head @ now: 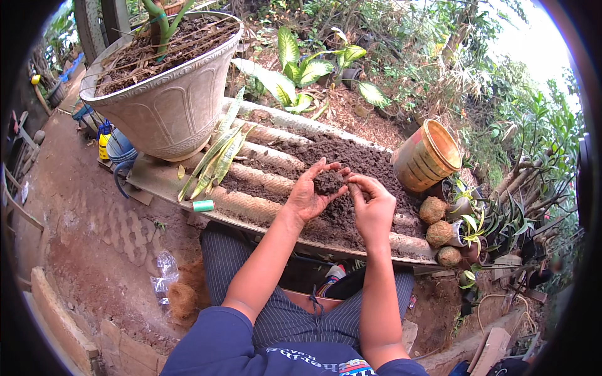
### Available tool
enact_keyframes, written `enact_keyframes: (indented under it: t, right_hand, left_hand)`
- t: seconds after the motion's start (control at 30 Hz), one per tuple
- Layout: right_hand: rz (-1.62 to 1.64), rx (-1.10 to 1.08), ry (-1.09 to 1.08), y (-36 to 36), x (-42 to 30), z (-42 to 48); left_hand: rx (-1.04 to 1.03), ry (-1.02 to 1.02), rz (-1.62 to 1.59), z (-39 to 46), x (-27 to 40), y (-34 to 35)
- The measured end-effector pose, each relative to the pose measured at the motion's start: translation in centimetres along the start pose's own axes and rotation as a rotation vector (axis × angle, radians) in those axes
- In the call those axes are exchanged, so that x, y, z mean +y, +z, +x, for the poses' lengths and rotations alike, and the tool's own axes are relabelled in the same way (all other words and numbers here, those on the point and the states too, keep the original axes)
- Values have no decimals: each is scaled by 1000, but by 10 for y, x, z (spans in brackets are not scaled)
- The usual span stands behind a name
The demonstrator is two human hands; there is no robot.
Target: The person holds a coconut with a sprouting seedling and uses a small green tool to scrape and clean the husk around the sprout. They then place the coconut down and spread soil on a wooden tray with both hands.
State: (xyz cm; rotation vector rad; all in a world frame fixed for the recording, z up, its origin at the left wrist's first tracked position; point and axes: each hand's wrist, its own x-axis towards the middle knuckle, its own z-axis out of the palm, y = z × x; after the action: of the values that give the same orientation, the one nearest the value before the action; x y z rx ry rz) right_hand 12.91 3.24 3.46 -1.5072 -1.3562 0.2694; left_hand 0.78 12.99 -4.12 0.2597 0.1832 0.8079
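Observation:
A dark, crumbly clump of moist soil (328, 182) rests in the cupped fingers of my left hand (304, 195). My right hand (375, 199) meets it from the right, thumb and fingers pinched together by the left fingertips; whether anything is between them is too small to tell. Below both hands, a heap of loose dark soil (357, 157) spreads over a corrugated sheet (263, 171). Toward the left end of the sheet lie cut, variegated snake plant leaves (218, 162) and a spool of green thread (203, 206).
A large planter (160, 110) stands at the left end, an orange-brown bucket (421, 157) at the right. Several fibre-wrapped balls (439, 233) sit by small potted plants (472, 225) at the right edge. Brown fibre (183, 298) and clear plastic (165, 275) lie on the ground.

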Motion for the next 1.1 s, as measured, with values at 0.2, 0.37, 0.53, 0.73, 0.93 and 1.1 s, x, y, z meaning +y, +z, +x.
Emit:
enact_keyframes:
  t: [0.2,0.37,0.53,0.73,0.93,1.1]
  right_hand:
    - [-250,69,-65,23,-5,-20]
    - [-120,45,12,17,-16,-11]
    - [391,66,220,14,18,2]
    - [583,99,239,3,7,10]
    - [430,17,217,-5,3,13]
    - [43,20,-14,7,14,9]
  left_hand:
    - [-86,106,-180,1,-22,4]
    - [-58,106,-187,-6,-17,8]
    - [-74,88,-165,-4,-18,-3]
    - [7,32,-179,-4,-21,0]
    - [-36,74,-75,-1,-21,-3]
    - [6,106,164,-1,-22,0]
